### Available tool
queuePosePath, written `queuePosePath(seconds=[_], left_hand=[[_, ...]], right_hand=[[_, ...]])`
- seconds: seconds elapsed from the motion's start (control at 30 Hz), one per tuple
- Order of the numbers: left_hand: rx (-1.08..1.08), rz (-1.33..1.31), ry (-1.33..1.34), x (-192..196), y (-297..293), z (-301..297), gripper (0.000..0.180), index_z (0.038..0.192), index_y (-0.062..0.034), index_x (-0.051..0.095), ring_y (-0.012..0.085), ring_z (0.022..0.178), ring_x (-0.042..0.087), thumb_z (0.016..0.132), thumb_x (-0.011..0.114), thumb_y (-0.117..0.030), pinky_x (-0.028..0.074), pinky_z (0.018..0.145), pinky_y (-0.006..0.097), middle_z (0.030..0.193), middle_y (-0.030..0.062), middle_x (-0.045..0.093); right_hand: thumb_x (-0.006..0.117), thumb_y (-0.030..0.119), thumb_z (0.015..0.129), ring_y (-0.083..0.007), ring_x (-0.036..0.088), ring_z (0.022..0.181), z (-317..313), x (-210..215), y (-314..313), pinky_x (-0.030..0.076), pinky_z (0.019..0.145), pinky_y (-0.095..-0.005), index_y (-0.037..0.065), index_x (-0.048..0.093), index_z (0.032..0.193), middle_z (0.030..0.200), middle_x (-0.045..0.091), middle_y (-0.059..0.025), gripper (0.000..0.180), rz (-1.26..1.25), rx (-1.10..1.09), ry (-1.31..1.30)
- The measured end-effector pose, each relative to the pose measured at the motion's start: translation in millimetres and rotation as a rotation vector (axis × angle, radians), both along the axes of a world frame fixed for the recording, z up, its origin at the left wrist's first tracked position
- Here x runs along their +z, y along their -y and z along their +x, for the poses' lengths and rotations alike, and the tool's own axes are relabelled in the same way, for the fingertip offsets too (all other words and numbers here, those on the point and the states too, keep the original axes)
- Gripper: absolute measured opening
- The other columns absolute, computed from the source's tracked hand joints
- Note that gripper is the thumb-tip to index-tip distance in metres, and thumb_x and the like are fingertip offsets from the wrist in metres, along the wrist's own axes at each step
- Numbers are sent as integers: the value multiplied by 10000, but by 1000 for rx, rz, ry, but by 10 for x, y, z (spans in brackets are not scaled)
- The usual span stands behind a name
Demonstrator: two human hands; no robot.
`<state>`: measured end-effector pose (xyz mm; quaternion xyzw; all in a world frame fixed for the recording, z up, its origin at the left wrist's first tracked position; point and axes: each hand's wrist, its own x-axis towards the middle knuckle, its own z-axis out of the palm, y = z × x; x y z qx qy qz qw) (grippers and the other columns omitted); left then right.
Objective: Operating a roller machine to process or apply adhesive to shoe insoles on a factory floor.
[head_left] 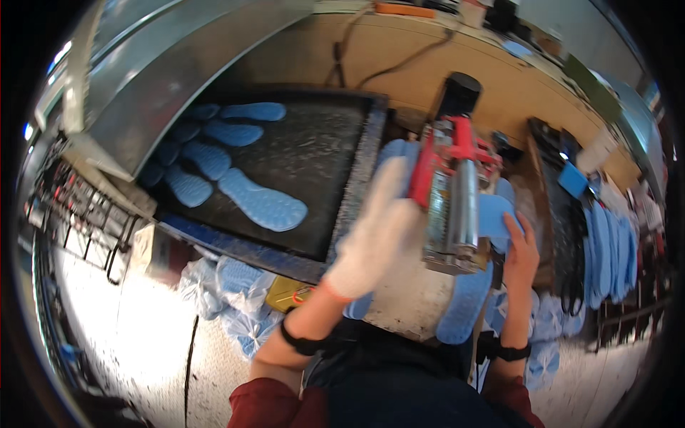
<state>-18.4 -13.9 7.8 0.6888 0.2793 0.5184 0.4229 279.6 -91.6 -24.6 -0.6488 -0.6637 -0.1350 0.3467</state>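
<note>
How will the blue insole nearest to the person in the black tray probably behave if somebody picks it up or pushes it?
The insole looks thin and foam-like, so it is probably light and rather bendy. It lies flat in the tray, so it seems unlikely to roll or tip. Its bumpy top may make it less slippery.

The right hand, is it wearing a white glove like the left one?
No, the right hand shows bare fingers, while the left hand wears a white glove.
</note>
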Motion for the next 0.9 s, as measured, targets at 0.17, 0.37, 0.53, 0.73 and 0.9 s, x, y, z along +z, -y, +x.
queuePosePath(seconds=[0.17, 0.37, 0.53, 0.73, 0.9], left_hand=[[99, 502, -201, 96, -144, 506, 642, 1524, 35, 215, 394, 1430, 312, 1020, 476, -265, 243, 1171, 366, 1539, 300, 270], [-54, 245, -48, -226, -378, 681, 613, 1489, 66, 257, 424, 1443, 258, 1019, 480, -260, 226, 1183, 402, 1538, 326, 232], [56, 437, -72, -562, -499, 583, 421, 1386, 31, 439, 448, 1371, 364, 1003, 518, -125, 331, 1136, 446, 1500, 298, 332], [-190, -349, -107, -549, -459, 409, 727, 1566, -103, 215, 318, 1367, 395, 1035, 223, -599, 311, 1143, 399, 1477, 205, 378], [-298, -386, -28, -586, -285, 262, 597, 1512, 14, 301, 214, 1460, 281, 1097, 125, -377, 205, 1195, 331, 1550, 146, 357]], right_hand=[[533, 27, 958, -269, 655, 1048, -6, -261, 87, 496, 896, -353, 54, 596, 1300, 1237, 643, -154, 349, -23, 83, -351], [611, 118, 954, -220, 641, 894, 204, -954, 486, 505, 828, -315, 31, 572, 1236, 1024, 640, -149, 297, -197, -271, -616], [788, 371, 780, -449, 556, 1096, 42, -1407, 731, 502, 866, -493, -4, 492, 1324, 1192, 565, -270, 724, -567, -286, 23], [869, 262, 673, -460, 589, 1010, -102, -1465, 734, 521, 813, -486, -16, 425, 1376, 1176, 521, -272, 877, -569, -379, -195], [822, 187, 719, -371, 658, 975, -12, -1456, 663, 532, 812, -416, -57, 533, 1280, 1065, 652, -255, 677, -592, -391, -451]])
